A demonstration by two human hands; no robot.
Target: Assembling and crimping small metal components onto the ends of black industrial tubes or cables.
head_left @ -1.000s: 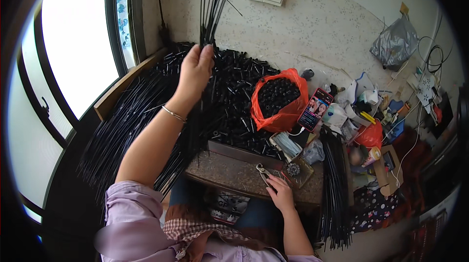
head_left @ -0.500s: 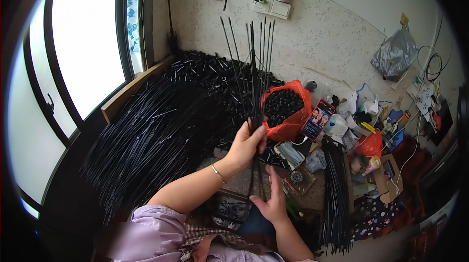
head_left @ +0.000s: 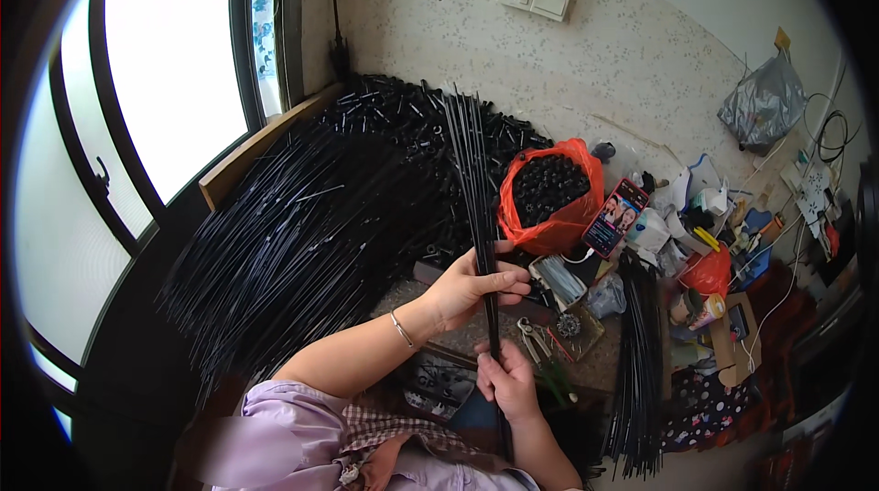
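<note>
While bundle of thin black rods [head_left: 476,207] stands near upright, left hand [head_left: 472,285] pinches mid-length, right hand [head_left: 508,381] grips closed lower down; long axis runs away from person.

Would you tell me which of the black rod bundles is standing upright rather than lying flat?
The thin bundle gripped in both hands, left hand above right hand; the big heap and right-side bundle lie flat.

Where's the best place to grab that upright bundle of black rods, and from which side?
Likely the lower stretch of the bundle of black rods, where it is tight between the left hand and right hand. Come from the side; the top fans out loosely.
</note>
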